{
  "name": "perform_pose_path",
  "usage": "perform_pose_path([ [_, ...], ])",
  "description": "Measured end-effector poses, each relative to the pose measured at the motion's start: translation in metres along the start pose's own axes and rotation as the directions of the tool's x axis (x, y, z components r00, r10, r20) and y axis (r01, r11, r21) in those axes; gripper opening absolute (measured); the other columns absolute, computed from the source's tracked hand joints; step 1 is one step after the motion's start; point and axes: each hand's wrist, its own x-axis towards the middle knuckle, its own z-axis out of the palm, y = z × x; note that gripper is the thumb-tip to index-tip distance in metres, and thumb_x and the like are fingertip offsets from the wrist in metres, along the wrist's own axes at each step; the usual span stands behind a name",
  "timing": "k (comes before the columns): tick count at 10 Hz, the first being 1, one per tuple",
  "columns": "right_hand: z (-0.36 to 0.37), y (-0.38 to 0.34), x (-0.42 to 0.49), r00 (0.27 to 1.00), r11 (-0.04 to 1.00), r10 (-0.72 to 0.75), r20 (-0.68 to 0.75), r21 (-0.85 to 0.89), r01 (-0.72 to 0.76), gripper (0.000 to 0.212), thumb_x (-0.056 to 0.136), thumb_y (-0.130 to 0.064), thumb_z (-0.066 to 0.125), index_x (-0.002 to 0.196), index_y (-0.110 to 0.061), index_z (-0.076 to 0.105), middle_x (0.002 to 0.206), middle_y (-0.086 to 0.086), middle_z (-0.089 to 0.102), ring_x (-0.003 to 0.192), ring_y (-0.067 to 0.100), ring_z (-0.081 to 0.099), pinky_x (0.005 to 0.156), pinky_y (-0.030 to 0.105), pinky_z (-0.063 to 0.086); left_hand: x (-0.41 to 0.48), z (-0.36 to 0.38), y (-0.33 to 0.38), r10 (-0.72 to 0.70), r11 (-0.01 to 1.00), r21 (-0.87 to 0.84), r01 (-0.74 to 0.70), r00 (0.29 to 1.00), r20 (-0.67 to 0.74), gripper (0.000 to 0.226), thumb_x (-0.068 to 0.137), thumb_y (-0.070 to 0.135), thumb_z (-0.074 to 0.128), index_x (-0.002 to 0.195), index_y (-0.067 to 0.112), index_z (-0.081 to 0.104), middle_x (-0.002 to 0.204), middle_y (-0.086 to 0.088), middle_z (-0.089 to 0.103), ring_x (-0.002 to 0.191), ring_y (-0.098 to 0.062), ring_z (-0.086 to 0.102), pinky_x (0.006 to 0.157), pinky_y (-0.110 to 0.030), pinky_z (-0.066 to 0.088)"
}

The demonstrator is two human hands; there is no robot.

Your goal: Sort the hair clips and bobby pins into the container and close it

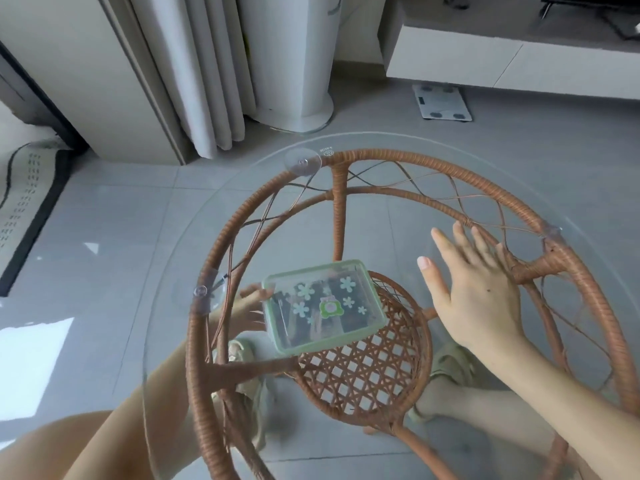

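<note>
Floor [121,209]: large pale grey tiles, with a bright patch of daylight [34,362] at lower left and a dark-bordered mat [27,202] along the left edge. Back of room: off-white curtains [194,71] hanging in folds to the floor, a tall white cylindrical appliance [291,60] on a round base beside them, a low white cabinet [512,60] at upper right, and a white bathroom scale [441,102] lying on the tiles just in front of it. Foreground: round clear glass surface [166,265] on a brown wicker frame [450,174] with a woven lower shelf [367,379].
</note>
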Motion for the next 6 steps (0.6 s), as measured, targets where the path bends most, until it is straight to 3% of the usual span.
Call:
perform_pose_path([
  [1, 0.000, -0.001, 0.000, 1.000, 1.000, 0.006, 0.005, 0.006, -0.006, 0.072, 0.087, -0.060, 0.008, 0.138, -0.018, 0.036, 0.146, 0.015, 0.036, 0.137, 0.035, 0.029, 0.112, 0.053, 0.020, 0.007, 0.020, 0.001, 0.009, 0.995, 0.098, -0.023, 0.991, 0.137, 0.053, 0.080, 0.035, 0.065, 0.121, 0.005, 0.052, 0.117, -0.023, 0.061, 0.107, -0.043, 0.061, 0.092, -0.055, 0.050],
  [2, 0.001, -0.001, -0.001, 1.000, 1.000, 0.010, 0.001, 0.005, -0.010, 0.071, 0.088, -0.059, 0.008, 0.138, -0.017, 0.037, 0.145, 0.016, 0.039, 0.135, 0.036, 0.032, 0.111, 0.053, 0.023, 0.022, 0.029, -0.004, -0.032, 0.979, 0.202, -0.026, 0.960, 0.279, 0.061, 0.067, 0.043, 0.076, 0.112, 0.008, 0.055, 0.109, -0.025, 0.068, 0.093, -0.040, 0.068, 0.083, -0.051, 0.056],
  [3, 0.000, -0.002, 0.000, 1.000, 1.000, 0.009, -0.009, 0.027, -0.009, 0.070, 0.089, -0.058, 0.011, 0.136, -0.014, 0.040, 0.142, 0.019, 0.041, 0.133, 0.038, 0.035, 0.110, 0.055, 0.026, 0.028, 0.044, -0.010, -0.025, 0.980, 0.194, -0.043, 0.941, 0.337, 0.055, 0.072, 0.035, 0.075, 0.115, 0.008, 0.054, 0.099, -0.020, 0.072, 0.083, -0.034, 0.072, 0.070, -0.039, 0.060],
  [4, 0.002, -0.003, 0.000, 1.000, 0.999, 0.019, -0.001, 0.048, -0.019, 0.069, 0.089, -0.057, 0.013, 0.136, -0.015, 0.040, 0.143, 0.018, 0.040, 0.133, 0.038, 0.035, 0.110, 0.054, 0.026, 0.036, 0.059, -0.026, -0.049, 0.973, 0.226, -0.047, 0.914, 0.402, 0.062, 0.075, 0.033, 0.074, 0.127, 0.011, 0.049, 0.112, -0.013, 0.068, 0.093, -0.027, 0.071, 0.080, -0.041, 0.059],
  [5, 0.001, -0.004, 0.000, 1.000, 0.998, 0.012, -0.011, 0.057, -0.012, 0.067, 0.089, -0.056, 0.016, 0.136, -0.015, 0.040, 0.143, 0.018, 0.040, 0.134, 0.037, 0.034, 0.110, 0.054, 0.025, 0.035, 0.060, -0.028, -0.115, 0.959, 0.282, -0.011, 0.896, 0.429, 0.062, 0.084, 0.038, 0.064, 0.136, 0.013, 0.041, 0.121, -0.009, 0.063, 0.103, -0.023, 0.067, 0.083, -0.035, 0.058],
  [6, 0.001, -0.002, 0.000, 1.000, 0.999, 0.020, -0.003, 0.050, -0.020, 0.066, 0.089, -0.055, 0.017, 0.136, -0.015, 0.040, 0.143, 0.018, 0.040, 0.134, 0.037, 0.034, 0.110, 0.054, 0.026, 0.037, 0.052, -0.018, -0.115, 0.988, 0.146, 0.057, 0.898, 0.424, 0.052, 0.089, 0.051, 0.045, 0.127, 0.016, 0.051, 0.117, -0.014, 0.065, 0.101, -0.027, 0.067, 0.084, -0.036, 0.057],
])
